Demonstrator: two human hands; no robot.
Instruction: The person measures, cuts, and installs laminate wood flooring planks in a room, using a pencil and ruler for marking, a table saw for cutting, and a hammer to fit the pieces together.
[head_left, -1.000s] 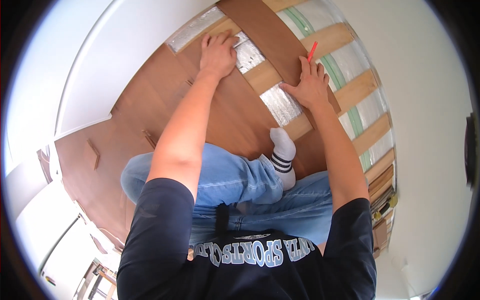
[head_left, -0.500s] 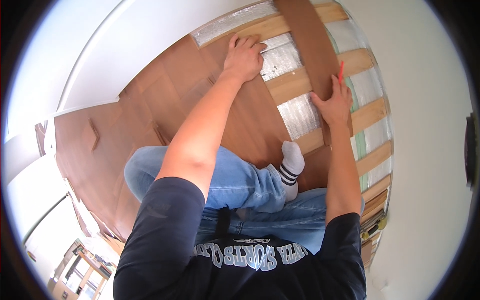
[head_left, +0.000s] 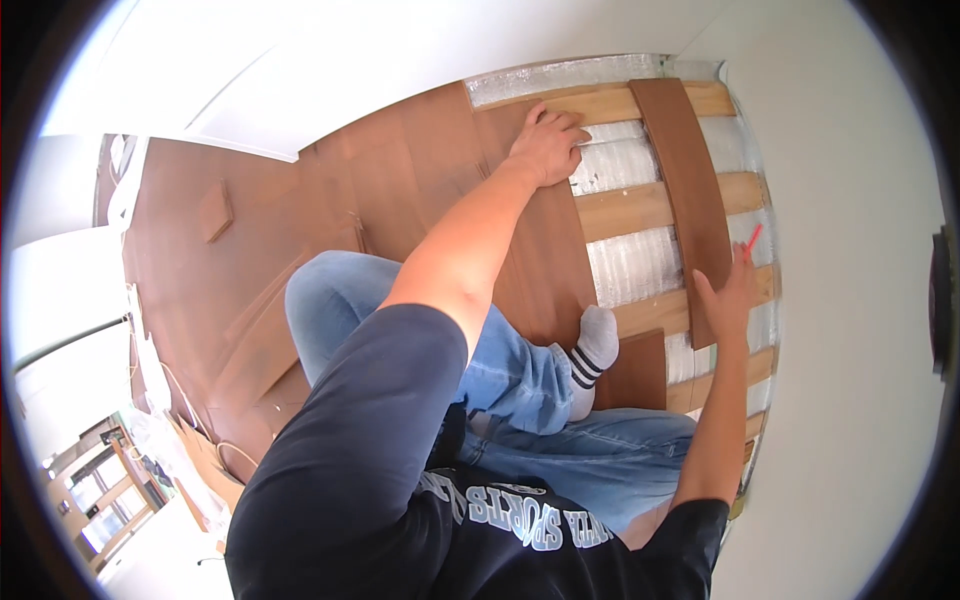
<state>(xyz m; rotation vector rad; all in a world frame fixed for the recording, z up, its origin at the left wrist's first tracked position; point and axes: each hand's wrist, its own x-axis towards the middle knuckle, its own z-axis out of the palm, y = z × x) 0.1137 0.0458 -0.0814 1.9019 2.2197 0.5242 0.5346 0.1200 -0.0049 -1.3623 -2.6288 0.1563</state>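
Note:
My left hand [head_left: 545, 145] rests, fingers apart and slightly bent, on the upper part of the laid brown floor boards [head_left: 530, 250], at their edge beside the foil underlay [head_left: 630, 265]. My right hand [head_left: 730, 290] holds a red pencil or marker [head_left: 752, 240] between its fingers, with thumb and index apart at the right edge of a loose brown plank [head_left: 680, 180]. This plank lies across pale wooden battens [head_left: 620, 212] with foil between them. My socked foot [head_left: 595, 345] is beside the laid boards' edge.
White walls or panels [head_left: 850, 300] border the floor at right and top. Small board offcuts [head_left: 216, 210] lie on the brown boards at left. At lower left are cardboard [head_left: 210, 465], plastic wrapping and a wooden frame.
My view has turned, so floor and hands sit farther right. My right hand has moved down along the loose plank, pencil still in it; my left hand stays on the laid boards.

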